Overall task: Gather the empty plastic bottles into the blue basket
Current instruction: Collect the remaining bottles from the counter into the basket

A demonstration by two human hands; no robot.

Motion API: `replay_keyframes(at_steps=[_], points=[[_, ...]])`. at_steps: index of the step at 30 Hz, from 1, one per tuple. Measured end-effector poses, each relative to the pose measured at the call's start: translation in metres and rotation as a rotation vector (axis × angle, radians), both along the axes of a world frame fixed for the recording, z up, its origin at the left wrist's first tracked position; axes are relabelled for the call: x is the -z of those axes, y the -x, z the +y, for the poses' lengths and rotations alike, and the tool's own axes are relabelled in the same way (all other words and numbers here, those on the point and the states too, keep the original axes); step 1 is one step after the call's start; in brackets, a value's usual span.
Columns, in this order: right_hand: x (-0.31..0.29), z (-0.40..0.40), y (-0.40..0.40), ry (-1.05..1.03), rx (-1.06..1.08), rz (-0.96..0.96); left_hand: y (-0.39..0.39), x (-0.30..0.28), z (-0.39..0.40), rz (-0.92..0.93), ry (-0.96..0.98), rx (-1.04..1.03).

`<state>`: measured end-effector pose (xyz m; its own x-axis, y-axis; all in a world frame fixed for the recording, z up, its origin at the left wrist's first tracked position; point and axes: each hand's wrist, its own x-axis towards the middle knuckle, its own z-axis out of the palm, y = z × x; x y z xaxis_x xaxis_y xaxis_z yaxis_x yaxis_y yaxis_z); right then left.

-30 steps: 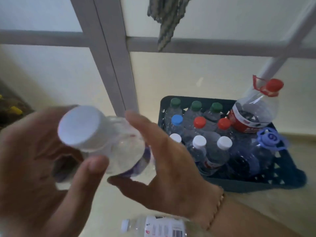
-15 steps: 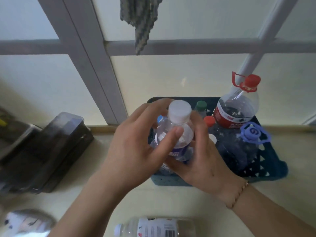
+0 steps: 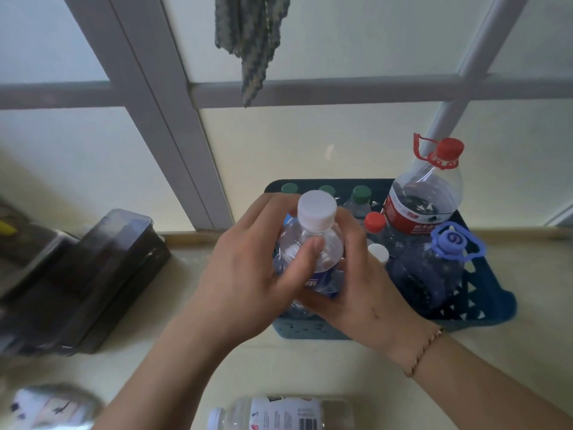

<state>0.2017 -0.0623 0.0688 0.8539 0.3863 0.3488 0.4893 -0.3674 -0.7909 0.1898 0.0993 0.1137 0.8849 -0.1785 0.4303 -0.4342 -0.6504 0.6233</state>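
Observation:
A small clear bottle (image 3: 313, 243) with a white cap and a blue label stands upright between both hands, over the near left part of the blue basket (image 3: 483, 308). My left hand (image 3: 248, 274) wraps it from the left, thumb across the front. My right hand (image 3: 359, 290) grips it from the right and below. The basket holds several capped bottles: green caps at the back, a red cap, a white cap, a large red-capped jug (image 3: 428, 193) and a large blue-capped jug (image 3: 434, 268). Another clear bottle (image 3: 279, 414) lies on its side on the floor near me.
A dark plastic box (image 3: 93, 274) sits on the floor at the left. A crumpled white item (image 3: 52, 405) lies at the bottom left. A window frame (image 3: 173, 125) rises behind the basket, with a patterned cloth (image 3: 251, 35) hanging from above.
Both hands carried the white-capped bottle from close to the camera out over the basket and turned it upright. In the last half second they barely moved.

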Motion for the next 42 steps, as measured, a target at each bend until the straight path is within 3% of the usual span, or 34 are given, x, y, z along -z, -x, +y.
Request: replay_keyframes(at_steps=[10, 15, 19, 23, 27, 29, 36, 42], points=[[-0.002, -0.003, -0.005, 0.088, -0.056, 0.015, 0.002, 0.008, 0.008, 0.036, -0.026, -0.002], [0.016, -0.007, -0.003, 0.083, -0.040, 0.099, 0.002, 0.019, 0.006, 0.031, -0.171, -0.003], [0.005, -0.024, -0.006, 0.147, -0.127, 0.187, -0.002, 0.017, 0.002, -0.056, -0.098, 0.055], [-0.011, -0.059, -0.025, 0.336, -0.167, -0.074, -0.008, 0.015, 0.002, -0.150, -0.086, 0.068], [0.003, -0.054, -0.056, 0.920, -0.025, -0.401, -0.010, 0.013, 0.006, -0.112, -0.092, 0.006], [0.017, -0.046, -0.063, 1.051, -0.020, -0.450, -0.011, 0.013, 0.005, -0.096, -0.111, -0.027], [0.033, -0.048, -0.077, 0.948, -0.071, -0.601, -0.008, 0.021, -0.008, -0.027, -0.166, 0.015], [0.021, -0.060, -0.082, 1.084, -0.190, -0.399, -0.011, 0.049, -0.016, 0.093, -0.224, 0.040]])
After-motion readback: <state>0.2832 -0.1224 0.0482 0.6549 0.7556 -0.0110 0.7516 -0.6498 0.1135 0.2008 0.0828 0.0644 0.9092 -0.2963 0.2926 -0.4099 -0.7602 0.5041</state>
